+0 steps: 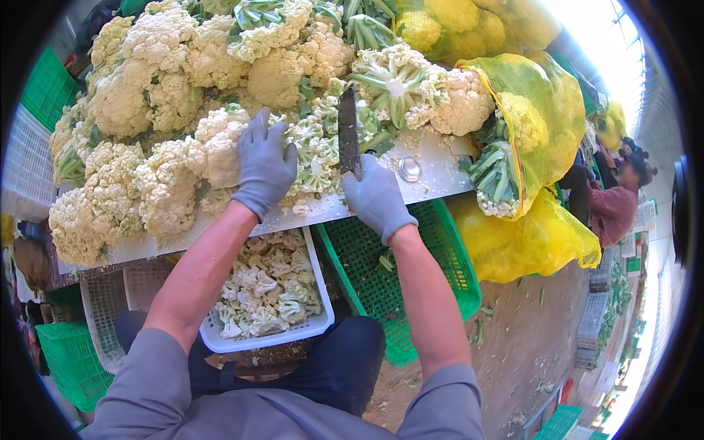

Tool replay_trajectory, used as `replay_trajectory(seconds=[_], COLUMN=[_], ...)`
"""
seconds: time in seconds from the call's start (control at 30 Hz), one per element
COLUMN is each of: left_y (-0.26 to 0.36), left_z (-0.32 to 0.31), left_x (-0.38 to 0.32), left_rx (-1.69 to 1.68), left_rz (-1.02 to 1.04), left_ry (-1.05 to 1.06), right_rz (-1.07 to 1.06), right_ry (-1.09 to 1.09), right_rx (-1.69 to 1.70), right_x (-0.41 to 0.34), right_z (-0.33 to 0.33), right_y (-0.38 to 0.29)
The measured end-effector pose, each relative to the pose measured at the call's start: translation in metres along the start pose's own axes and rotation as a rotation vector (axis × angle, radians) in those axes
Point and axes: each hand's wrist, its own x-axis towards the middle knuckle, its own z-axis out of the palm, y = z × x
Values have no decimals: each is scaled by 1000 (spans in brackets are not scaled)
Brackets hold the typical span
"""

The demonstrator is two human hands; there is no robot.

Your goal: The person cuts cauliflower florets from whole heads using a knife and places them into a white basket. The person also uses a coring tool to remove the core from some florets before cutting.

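My left hand (264, 159), in a grey knit glove, lies with its fingers extended between a cauliflower head (223, 140) and a heap of cut florets (316, 143). What is under its palm is hidden. In my right hand (377, 198), gloved the same way, is a knife (347, 129) with a broad dark blade that points away from me over the florets. The handle is mostly covered by my fingers. Just right of that hand, a round metal lid or disc (409, 169) sits on the pale tabletop (434, 179).
Many cauliflower heads (165, 55) are piled at the back and left. A white crate (327, 324) of florets stands against my lap, beside a green crate (467, 297). Yellow mesh sacks (555, 115) bulge at the right. Farther right, a person (613, 206) sits.
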Motion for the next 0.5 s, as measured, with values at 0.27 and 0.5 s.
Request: replay_trajectory(seconds=[0.27,0.5], left_y=[-10,-2], left_z=[-30,-56], left_x=[5,-8], left_rx=[-6,-36], left_rz=[17,166], left_ry=[-198,-165], right_rz=[12,-147], right_ry=[-54,-17], right_rx=[-32,-281], right_x=[0,-4], right_z=[-36,-79], right_y=[-9,30])
